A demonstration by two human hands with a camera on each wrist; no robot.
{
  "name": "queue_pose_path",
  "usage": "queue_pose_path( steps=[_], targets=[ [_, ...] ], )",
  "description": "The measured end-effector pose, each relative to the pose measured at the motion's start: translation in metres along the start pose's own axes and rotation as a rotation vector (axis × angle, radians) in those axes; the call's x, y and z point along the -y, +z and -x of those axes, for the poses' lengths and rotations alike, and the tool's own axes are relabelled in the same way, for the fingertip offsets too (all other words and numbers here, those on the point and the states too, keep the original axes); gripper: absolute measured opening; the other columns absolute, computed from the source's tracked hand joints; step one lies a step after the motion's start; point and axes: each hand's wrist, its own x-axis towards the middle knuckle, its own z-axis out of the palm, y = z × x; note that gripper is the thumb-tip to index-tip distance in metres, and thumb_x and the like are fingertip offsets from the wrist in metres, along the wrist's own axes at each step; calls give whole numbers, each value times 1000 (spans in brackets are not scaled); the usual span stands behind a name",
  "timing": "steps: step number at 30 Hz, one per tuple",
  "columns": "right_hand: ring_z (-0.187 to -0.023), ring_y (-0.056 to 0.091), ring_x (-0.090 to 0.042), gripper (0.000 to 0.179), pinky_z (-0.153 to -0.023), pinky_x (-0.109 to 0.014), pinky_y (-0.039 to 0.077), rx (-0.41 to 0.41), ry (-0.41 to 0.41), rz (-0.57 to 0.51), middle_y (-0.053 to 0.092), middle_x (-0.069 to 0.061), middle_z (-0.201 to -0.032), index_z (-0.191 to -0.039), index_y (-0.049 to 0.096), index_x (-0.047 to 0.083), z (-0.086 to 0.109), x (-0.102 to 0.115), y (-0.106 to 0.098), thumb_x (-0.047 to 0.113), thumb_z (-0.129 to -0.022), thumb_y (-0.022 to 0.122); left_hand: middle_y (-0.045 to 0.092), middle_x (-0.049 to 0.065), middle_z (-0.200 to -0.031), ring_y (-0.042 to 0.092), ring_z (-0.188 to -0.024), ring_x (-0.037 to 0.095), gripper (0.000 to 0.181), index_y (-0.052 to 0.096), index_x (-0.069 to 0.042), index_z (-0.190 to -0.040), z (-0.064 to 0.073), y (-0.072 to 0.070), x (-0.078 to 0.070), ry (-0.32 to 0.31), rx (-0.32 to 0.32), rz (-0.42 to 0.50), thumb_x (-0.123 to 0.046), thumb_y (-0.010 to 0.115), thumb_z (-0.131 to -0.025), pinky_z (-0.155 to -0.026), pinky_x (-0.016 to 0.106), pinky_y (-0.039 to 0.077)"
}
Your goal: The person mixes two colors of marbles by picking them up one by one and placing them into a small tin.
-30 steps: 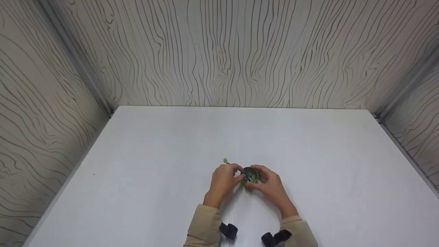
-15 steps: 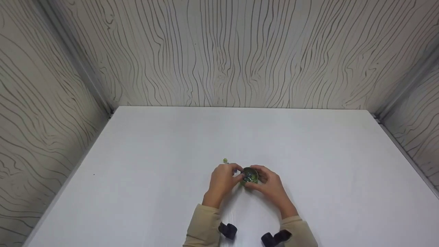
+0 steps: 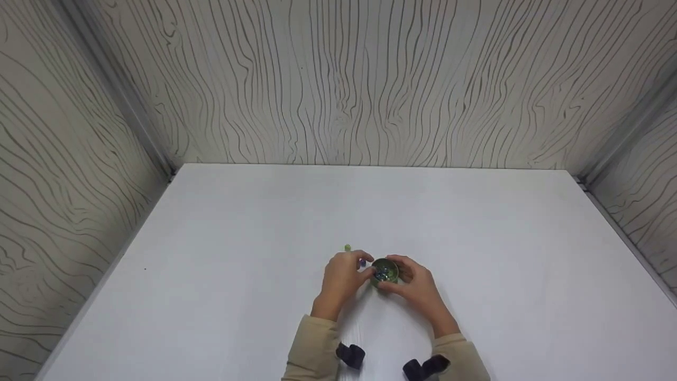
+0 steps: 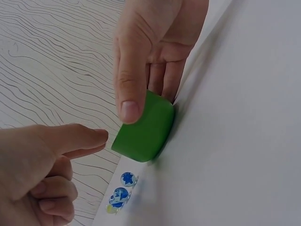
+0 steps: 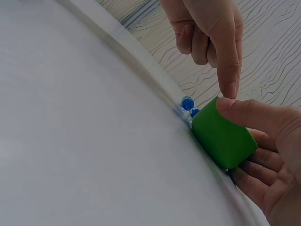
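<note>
A small green cup (image 3: 386,277) stands on the white table, with shiny glass marbles (image 3: 384,271) inside. My right hand (image 3: 420,288) grips the cup from the right, thumb on the near side and fingers round the far side. At its left rim is my left hand (image 3: 341,278), index finger and thumb reaching out and parted, the other fingers curled in the left wrist view. Nothing shows between its fingertips. Beyond the cup, blue-and-white marbles (image 4: 120,195) and a yellowish one (image 4: 111,208) lie on the table in the left wrist view; the right wrist view shows blue marbles (image 5: 187,103) beside the cup.
The white table (image 3: 238,222) runs back to a wood-grain patterned wall (image 3: 338,84), with similar panels on both sides. Dark wrist straps with camera mounts (image 3: 351,356) sit on the sleeves. A yellow-green marble (image 3: 347,247) lies just past the left hand.
My left hand has drawn slightly left, and its thumb and index finger have parted a little at the rim. A blue marble behind them shows more. The right hand and cup stay still.
</note>
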Motion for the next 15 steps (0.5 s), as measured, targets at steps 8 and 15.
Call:
queue_pose_path(
  steps=[8,15],
  targets=[
    [-126,56,-35,59,-103,-39,46,-1,-8,-7,62,-22,-129,-126,57,0,1,1,0,13,-74,81,71,5,-79,56,-67,11,15,75,-13,-95,-1,3,5,-14,-48,-28,-18,75,-81,-61,22,43],
    [-126,57,-34,58,-102,-38,47,-3,-11,3,62,-21,-129,-126,58,0,1,1,0,13,-75,81,75,6,-85,66,-75,16,14,75,-12,-95,-1,4,8,-39,-71,-30,-16,74,-81,-66,25,51]
  ],
)
